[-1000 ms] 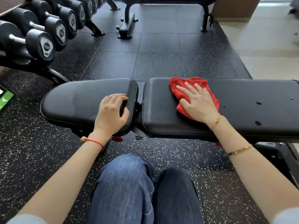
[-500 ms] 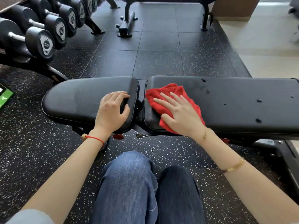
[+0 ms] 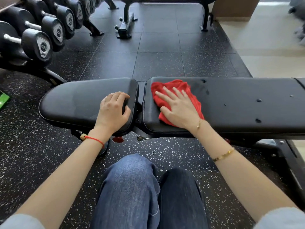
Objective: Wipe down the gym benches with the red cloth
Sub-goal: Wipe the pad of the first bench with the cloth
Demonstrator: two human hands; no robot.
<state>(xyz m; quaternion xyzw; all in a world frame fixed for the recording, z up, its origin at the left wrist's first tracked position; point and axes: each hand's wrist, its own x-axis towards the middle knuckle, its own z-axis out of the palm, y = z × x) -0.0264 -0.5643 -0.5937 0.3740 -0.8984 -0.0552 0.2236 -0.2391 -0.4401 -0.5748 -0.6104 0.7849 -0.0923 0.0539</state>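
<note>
On the left end of the long back pad [image 3: 239,104], just right of the gap between the two pads, lies the red cloth [image 3: 179,91], bunched and flattened under the right hand [image 3: 179,109]. That hand's fingers are straight and spread, pressing the cloth down on the vinyl with the palm rather than gripping it; folds of cloth stick out beyond the fingertips on the far side and past the wrist on the near side. Across the gap, the left hand [image 3: 113,109] rests on the right end of the shorter seat pad [image 3: 79,103], its fingers curled down over the pad's edge, holding it as a brace.

Several dark spots dot the back pad to the right of the cloth, some close by near the far edge and others well apart toward the right; they look like marks not yet wiped, though whether they are droplets or dents cannot be told. By this showing most of the back pad is left to do, and the seat pad's state cannot be judged.

Beyond the bench, a rack of dumbbells [image 3: 42,38] stands far left, and another bench frame [image 3: 127,22] stands on the far floor, perhaps next in line.
</note>
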